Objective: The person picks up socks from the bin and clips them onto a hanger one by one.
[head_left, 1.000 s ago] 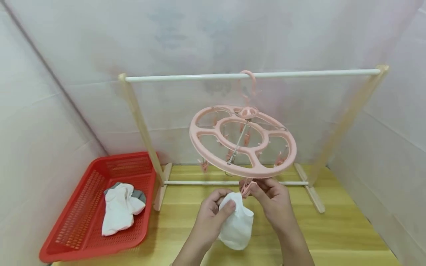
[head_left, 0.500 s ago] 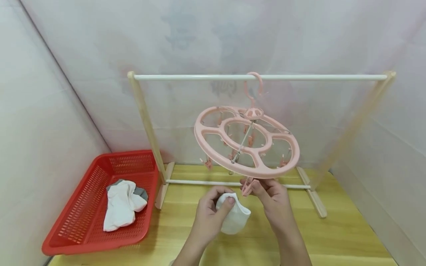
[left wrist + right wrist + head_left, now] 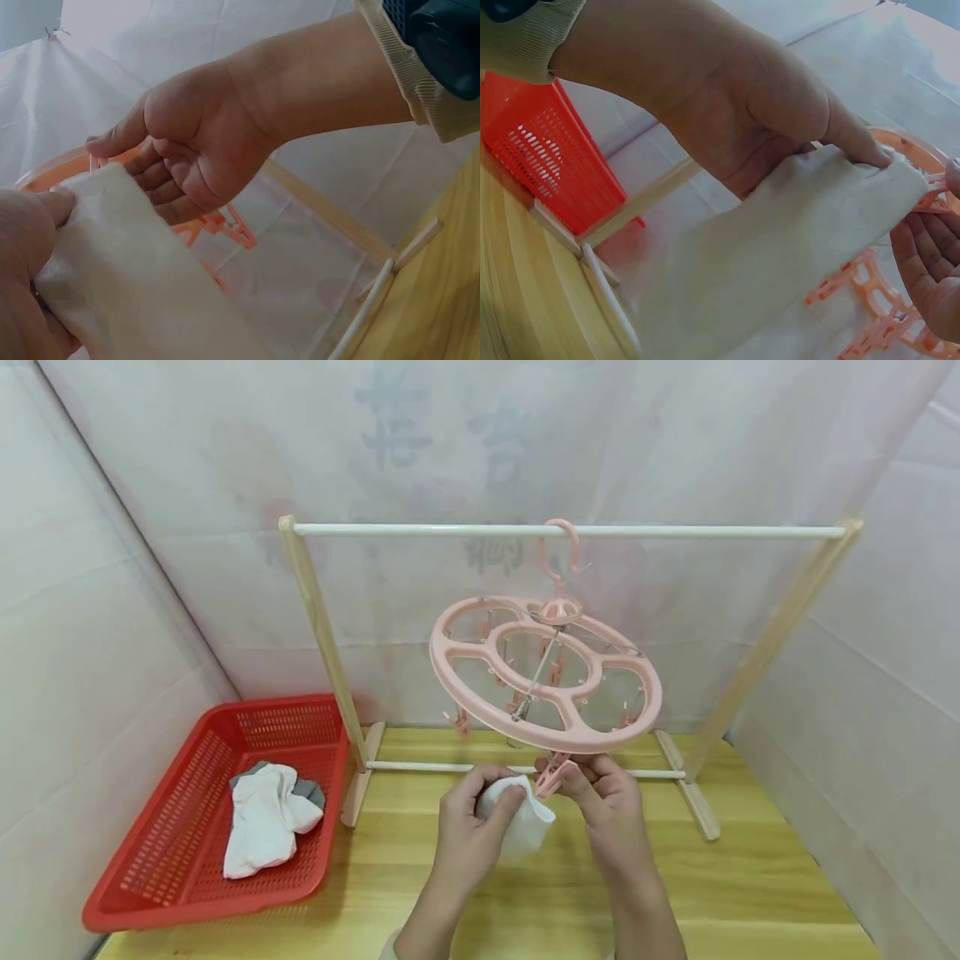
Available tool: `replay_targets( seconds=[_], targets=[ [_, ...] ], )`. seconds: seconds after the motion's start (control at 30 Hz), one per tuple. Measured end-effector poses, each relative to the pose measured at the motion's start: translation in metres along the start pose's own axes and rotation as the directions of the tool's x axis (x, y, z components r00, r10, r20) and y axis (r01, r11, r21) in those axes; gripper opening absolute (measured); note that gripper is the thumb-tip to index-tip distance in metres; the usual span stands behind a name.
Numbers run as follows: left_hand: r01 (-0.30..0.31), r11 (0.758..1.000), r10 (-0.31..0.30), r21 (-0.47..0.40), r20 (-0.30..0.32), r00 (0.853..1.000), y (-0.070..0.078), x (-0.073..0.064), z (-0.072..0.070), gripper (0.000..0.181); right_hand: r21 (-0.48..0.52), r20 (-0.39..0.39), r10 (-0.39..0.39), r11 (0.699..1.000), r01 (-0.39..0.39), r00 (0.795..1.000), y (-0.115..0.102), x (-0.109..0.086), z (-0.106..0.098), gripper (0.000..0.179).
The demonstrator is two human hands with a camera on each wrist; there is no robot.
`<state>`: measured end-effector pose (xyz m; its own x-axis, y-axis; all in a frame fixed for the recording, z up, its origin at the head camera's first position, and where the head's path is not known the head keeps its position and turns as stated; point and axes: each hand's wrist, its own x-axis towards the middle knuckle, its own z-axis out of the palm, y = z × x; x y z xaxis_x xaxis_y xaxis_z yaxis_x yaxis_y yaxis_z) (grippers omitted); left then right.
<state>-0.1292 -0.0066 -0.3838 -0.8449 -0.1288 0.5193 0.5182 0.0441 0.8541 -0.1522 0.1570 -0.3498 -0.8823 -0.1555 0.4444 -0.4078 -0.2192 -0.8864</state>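
Observation:
In the head view my left hand (image 3: 468, 827) pinches a white sock (image 3: 527, 828) near its opening, thumb on the near side. To its right, my right hand (image 3: 617, 814) pinches a pink clothespin (image 3: 553, 775) that hangs from the front rim of a round pink drying hanger (image 3: 510, 706). The sock's upper edge is close by the clothespin's tip; whether the cloth lies inside the clip I cannot tell. In the left wrist view the sock (image 3: 142, 262) hides part of the hanger. The right wrist view shows the sock (image 3: 780, 240) hanging below the left hand's thumb.
The hanger hooks over the white rod (image 3: 420, 530) of a wooden-sided rack. More pink clothespins (image 3: 459, 720) dangle from it. At left, a red plastic basket (image 3: 322, 877) holds white and grey socks (image 3: 266, 818). Pale cloth walls surround the wooden table (image 3: 750, 893).
My left hand has brought the sock slightly up, and less of the sock shows in the head view. My right hand stays at the clothespin. The head view has shifted a little.

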Motion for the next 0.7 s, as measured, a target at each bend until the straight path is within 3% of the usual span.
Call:
replay_targets(
  seconds=[0.23, 0.47, 0.57, 0.7],
  targets=[
    [-0.017, 1.0, 0.017, -0.002, 0.058, 0.998, -0.009, -0.002, -0.001, 0.012, 0.018, -0.011, -0.067, 0.998, 0.068, 0.998, -0.001, 0.001, 0.002, 0.021],
    [-0.026, 0.999, 0.025, 0.045, 0.022, 0.999, -0.009, 0.0, -0.001, 0.01, -0.002, -0.073, -0.075, 0.997, 0.075, 0.995, -0.008, 0.002, 0.004, 0.018],
    [-0.064, 0.997, 0.063, 0.049, 0.02, 0.998, -0.006, -0.002, 0.0, 0.013, 0.018, -0.052, -0.097, 0.995, 0.098, 0.994, -0.009, 0.0, 0.005, 0.018],
    [-0.204, 0.977, 0.204, 0.061, 0.019, 0.979, -0.005, -0.003, 0.001, 0.017, 0.034, -0.023, -0.115, 0.993, 0.115, 0.993, -0.011, -0.006, 0.004, 0.017]
  ],
)
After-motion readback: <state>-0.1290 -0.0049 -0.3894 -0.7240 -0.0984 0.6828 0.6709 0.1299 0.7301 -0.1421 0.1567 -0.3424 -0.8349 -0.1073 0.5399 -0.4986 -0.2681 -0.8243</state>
